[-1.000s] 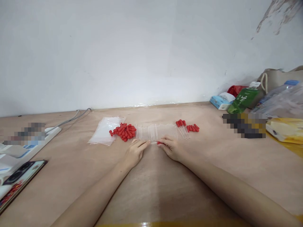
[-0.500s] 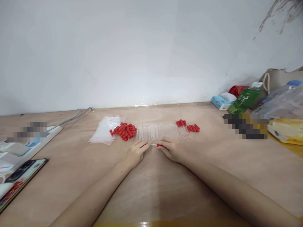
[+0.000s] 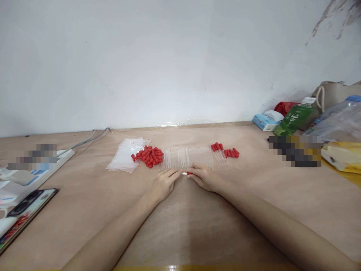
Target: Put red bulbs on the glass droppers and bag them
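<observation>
Left hand [image 3: 165, 183] and right hand [image 3: 207, 178] grip a thin clear tube [image 3: 184, 173] and a red bulb [image 3: 189, 173], just below the middle of the frame
The left fingertips are pressed together on the tube and the right fingers pinch the bulb at its right end; they hide most of both, so how far the tube sits inside I cannot tell. Just above the hands lies a row of clear tubes [image 3: 183, 158], with a pile of red bulbs [image 3: 149, 156] at its left, beside flat plastic bags [image 3: 122, 155]. To its right lie several capped tubes [image 3: 217, 148] and a few more bulbs [image 3: 231, 153]. Well apart, a phone [image 3: 31, 212], power strip [image 3: 62, 161] and grey cable [image 3: 84, 142] occupy the left; a green bottle [image 3: 295, 119], tissue pack [image 3: 263, 122] and yellow packet [image 3: 346, 154] crowd the right
</observation>
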### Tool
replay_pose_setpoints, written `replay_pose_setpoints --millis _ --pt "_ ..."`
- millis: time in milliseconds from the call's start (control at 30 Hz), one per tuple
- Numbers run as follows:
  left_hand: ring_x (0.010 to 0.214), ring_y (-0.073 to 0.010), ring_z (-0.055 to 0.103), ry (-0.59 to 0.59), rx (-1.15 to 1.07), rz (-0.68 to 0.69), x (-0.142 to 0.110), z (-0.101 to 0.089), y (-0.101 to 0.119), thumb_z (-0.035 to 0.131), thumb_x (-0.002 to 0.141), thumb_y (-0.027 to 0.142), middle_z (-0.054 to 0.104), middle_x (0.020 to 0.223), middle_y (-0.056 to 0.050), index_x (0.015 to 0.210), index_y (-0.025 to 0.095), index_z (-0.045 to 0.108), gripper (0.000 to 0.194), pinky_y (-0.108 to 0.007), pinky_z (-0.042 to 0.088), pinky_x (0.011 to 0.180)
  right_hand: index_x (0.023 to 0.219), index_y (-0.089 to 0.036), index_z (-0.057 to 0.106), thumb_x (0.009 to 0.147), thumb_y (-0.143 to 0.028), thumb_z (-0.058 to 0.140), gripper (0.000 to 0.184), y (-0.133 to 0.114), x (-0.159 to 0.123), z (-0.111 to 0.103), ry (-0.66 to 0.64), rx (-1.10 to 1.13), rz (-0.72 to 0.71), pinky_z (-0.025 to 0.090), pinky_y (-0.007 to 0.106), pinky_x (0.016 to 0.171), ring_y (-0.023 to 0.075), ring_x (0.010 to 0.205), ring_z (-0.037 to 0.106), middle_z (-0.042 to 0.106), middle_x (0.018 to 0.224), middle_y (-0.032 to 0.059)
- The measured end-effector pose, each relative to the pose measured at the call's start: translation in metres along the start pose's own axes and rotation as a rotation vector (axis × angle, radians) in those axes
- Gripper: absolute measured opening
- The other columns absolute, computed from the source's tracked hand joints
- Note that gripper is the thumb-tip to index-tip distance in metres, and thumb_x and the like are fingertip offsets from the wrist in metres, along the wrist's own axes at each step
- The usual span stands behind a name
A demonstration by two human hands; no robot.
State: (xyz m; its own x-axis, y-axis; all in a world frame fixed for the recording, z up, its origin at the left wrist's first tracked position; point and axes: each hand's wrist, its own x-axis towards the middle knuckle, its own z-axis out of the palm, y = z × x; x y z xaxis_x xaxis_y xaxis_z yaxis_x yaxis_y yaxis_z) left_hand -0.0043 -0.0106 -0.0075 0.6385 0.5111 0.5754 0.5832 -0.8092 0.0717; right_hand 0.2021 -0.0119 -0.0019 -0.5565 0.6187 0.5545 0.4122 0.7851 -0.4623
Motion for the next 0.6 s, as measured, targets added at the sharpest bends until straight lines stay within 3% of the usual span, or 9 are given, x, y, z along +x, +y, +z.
replay_pose_setpoints --millis 67,200,333,467,600 --pt "0.084 -0.0157 0.059 0.017 -0.051 -0.028 0.001 -0.001 0.0 0.036 0.087 0.013 0.064 0.095 -0.006 0.11 0.019 0.055 0.031 -0.029 0.05 0.073 0.102 -0.022 0.059 0.086 -0.027 0.042 0.024 -0.001 0.005 -0.002 0.043 0.105 0.034 0.046 0.029 0.069 0.0138 0.074 0.054 0.055 0.081 0.0042" --pt "0.095 -0.0183 0.055 0.096 -0.104 -0.083 0.005 -0.007 0.002 0.046 0.085 0.023 0.061 0.101 -0.007 0.115 0.018 0.05 0.03 -0.034 0.045 0.085 0.1 -0.02 0.054 0.075 -0.034 0.057 0.029 0.001 0.016 -0.01 0.299 0.35 0.248 0.047 0.028 0.067 0.0126 0.07 0.055 0.057 0.077 0.0018" --pt "0.103 -0.0206 0.049 0.149 -0.084 -0.17 0.007 -0.01 0.001 0.045 0.085 0.026 0.056 0.108 -0.009 0.116 0.017 0.048 0.032 -0.039 0.039 0.091 0.098 -0.017 0.054 0.07 -0.041 0.06 0.037 0.025 0.025 -0.042 0.497 0.486 0.472 0.046 0.025 0.064 0.012 0.068 0.057 0.056 0.072 0.0005" --pt "0.097 -0.0196 0.05 0.1 -0.071 -0.166 0.007 -0.008 0.0 0.045 0.085 0.026 0.057 0.101 -0.008 0.104 0.018 0.055 0.023 -0.037 0.04 0.087 0.104 -0.015 0.057 0.075 -0.038 0.052 0.038 0.064 0.02 -0.089 0.526 0.235 0.828 0.042 0.022 0.051 0.0095 0.052 0.052 0.058 0.066 0.001" --pt "0.094 -0.0185 0.05 0.085 -0.053 -0.164 0.007 -0.007 0.002 0.046 0.085 0.025 0.056 0.098 -0.007 0.097 0.018 0.059 0.019 -0.035 0.041 0.084 0.103 -0.016 0.062 0.073 -0.032 0.054 0.035 0.096 0.01 -0.106 0.365 -0.182 1.023 0.043 0.023 0.058 0.0125 0.063 0.057 0.064 0.079 0.0056"
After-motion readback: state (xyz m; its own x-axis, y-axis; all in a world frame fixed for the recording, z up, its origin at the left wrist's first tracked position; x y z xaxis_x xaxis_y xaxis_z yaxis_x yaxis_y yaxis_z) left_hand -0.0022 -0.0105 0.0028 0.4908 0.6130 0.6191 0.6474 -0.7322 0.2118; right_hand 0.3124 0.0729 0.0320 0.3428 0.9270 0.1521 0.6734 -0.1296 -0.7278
